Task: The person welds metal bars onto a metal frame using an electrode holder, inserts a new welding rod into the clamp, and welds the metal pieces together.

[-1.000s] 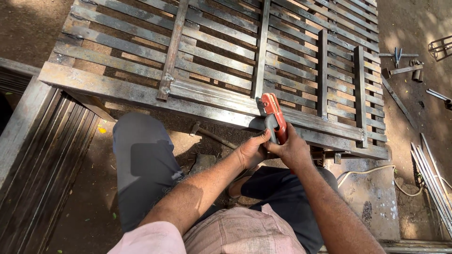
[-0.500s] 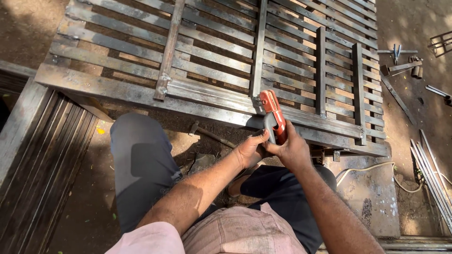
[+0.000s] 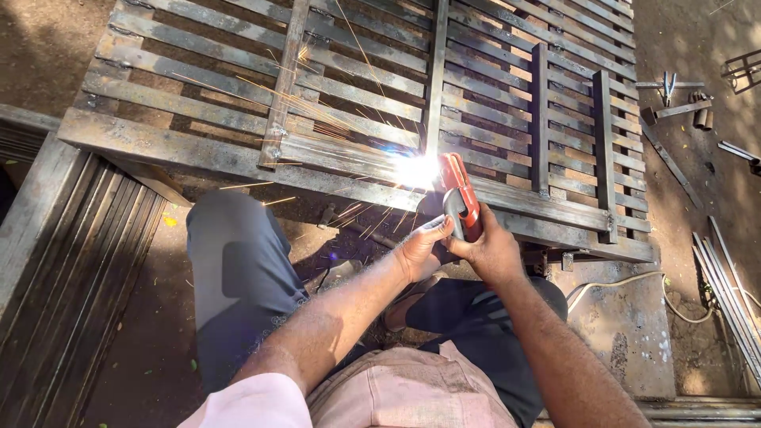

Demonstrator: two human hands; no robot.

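- At the far left, a stack of long ribbed metal sheets (image 3: 71, 269) lies on the dirt, running away from you beside your left knee (image 3: 230, 261), which is bent up in dark grey trousers.
- Ahead of you lies a big slatted metal gate (image 3: 238, 119), flat on the ground, its many thin bars crossed by upright bars; its near edge bar runs just past your knees.
- Your left hand (image 3: 420, 250) is curled beside the handle of the welding holder, fingers bent and touching its lower end and your right hand; you are steadying rather than fully gripping.
- A bright white arc (image 3: 416, 169) burns on the near edge bar of the gate, right where an upright bar meets it, and sparks fly off to the left across the slats and down toward your knee.
- The red welding holder (image 3: 460, 194) stands just right of the arc, tilted with its tip toward the glare; the rod itself is lost in the brightness.
- Your right hand (image 3: 491, 250) is clenched around the handle of the holder, thumb up along it.
- A pale cable (image 3: 634, 281) curves over the concrete slab (image 3: 626, 333) to the right of your leg.
- At the far right, thin metal rods (image 3: 725, 293) lie bundled on the dirt, and farther off short metal offcuts (image 3: 674, 107) and pliers (image 3: 668, 85) are scattered beside the gate.
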